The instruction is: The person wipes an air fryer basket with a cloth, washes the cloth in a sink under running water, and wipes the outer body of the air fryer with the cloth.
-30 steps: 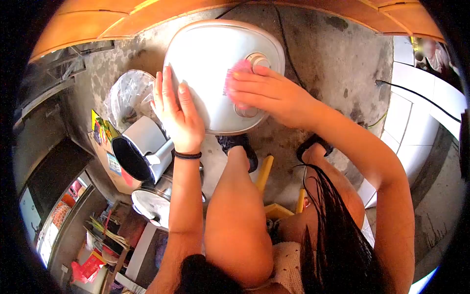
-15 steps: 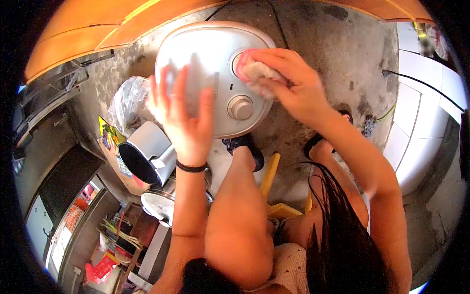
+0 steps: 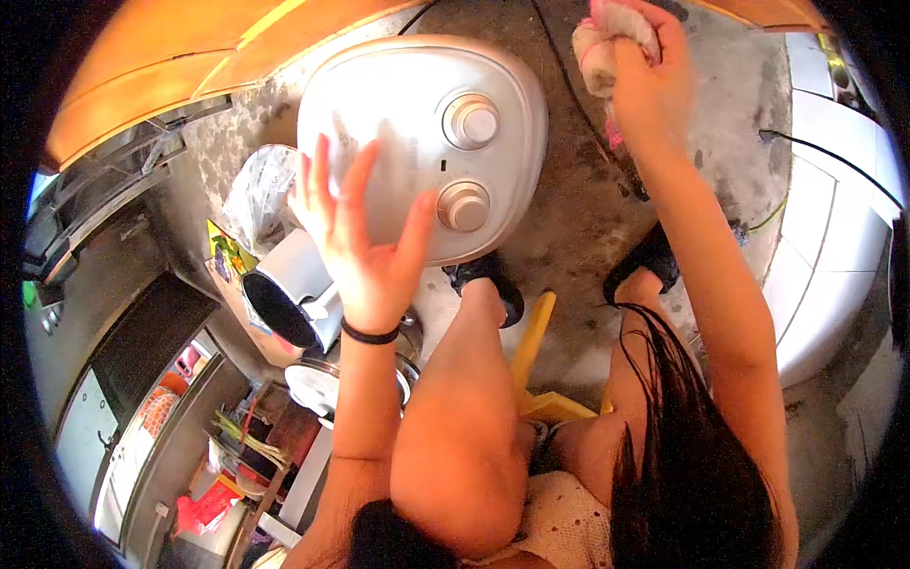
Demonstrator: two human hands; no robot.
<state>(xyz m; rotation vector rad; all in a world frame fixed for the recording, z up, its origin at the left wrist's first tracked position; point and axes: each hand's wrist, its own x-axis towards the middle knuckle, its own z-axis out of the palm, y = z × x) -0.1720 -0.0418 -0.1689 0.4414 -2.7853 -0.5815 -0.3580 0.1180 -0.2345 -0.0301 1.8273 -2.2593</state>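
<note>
A white rounded appliance with two knobs [image 3: 379, 85], which looks like an air fryer, stands in front of me. Its upper knob [image 3: 474, 121] and lower knob [image 3: 464, 206] are both uncovered. My left hand [image 3: 355, 232] is spread open at the appliance's face, with the thumb close to the lower knob; whether the palm touches cannot be made out. Up and to the right, apart from the appliance, my right hand [image 3: 659, 100] grips a bunched white-and-pink cloth [image 3: 611, 47].
Orange cabinet doors [image 3: 190, 57] line the far side. On the left are a clear plastic bag [image 3: 261, 199], a fallen-looking grey bin [image 3: 294, 266] and a metal pot lid [image 3: 313, 387]. A yellow stool [image 3: 536, 332] is under me. A black cable [image 3: 569, 76] runs along the stained floor.
My right hand has lifted the cloth off the upper knob and swung it up and right, away from the appliance. My left hand stays near the same spot, thumb spread wider.
</note>
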